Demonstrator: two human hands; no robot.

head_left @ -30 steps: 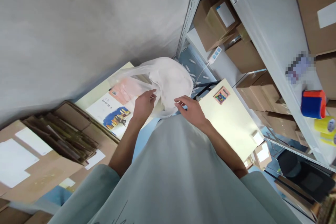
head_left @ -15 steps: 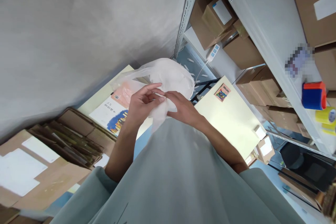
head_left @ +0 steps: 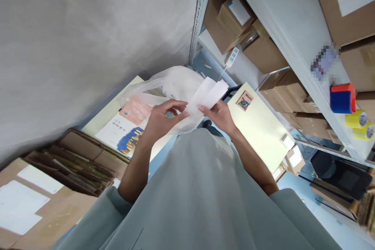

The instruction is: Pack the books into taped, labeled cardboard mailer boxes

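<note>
Head view, and here are both bare hands at centre, just ahead of the pale green shirt! Right hand (head_left: 222, 117) has the white sheet (head_left: 206, 95) firmly, thumb laid across the near face, fingers tucked behind. Over to the left hand (head_left: 164, 119): thumb and forefinger curve toward each other right at the sheet's near edge, a gap showing between them, and whether they pinch it I cannot tell. That sheet, folded, two ends splayed at the top, sits up in front of a translucent plastic bag (head_left: 175, 80), which spreads over part of the cream table (head_left: 109, 111). Beside the bag lies a white printed cover (head_left: 109, 131) with a blue skyline picture, a pink piece (head_left: 131, 113) with a barcode next to it. Out on the right, a second cream table (head_left: 260, 129) carries a small colourful card (head_left: 245, 100), and beyond it runs metal shelving (head_left: 281, 27) loaded with cardboard boxes (head_left: 265, 56), two yellow rolls (head_left: 356, 118) near its edge, flattened cardboard (head_left: 70, 168) stacked far left
</note>
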